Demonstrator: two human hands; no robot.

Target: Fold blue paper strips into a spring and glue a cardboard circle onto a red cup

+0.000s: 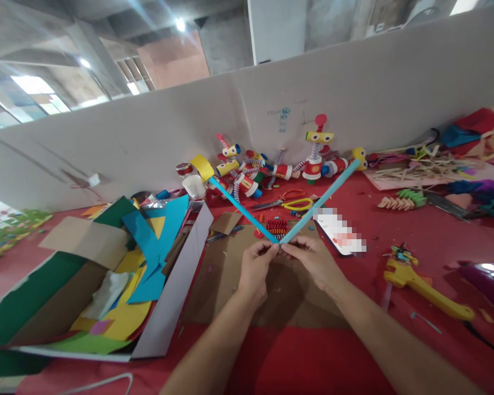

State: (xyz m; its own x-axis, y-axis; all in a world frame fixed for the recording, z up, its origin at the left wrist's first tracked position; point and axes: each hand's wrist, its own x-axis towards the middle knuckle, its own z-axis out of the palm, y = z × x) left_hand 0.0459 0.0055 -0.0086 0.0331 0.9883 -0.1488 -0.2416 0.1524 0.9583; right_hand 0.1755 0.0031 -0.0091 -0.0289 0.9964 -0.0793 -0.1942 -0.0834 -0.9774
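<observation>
where the two blue paper strips [313,207] meet in a v, the left hand [256,266] and right hand [314,262] both pinch the joint, fingertips clamped on it (just above a brown cardboard sheet [226,299] on the red table [313,362]); scissors [288,202] lie beyond.

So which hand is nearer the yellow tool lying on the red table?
Right. The right hand is left of the yellow tool; the left hand is farther left, both pinching the blue strips.
</observation>
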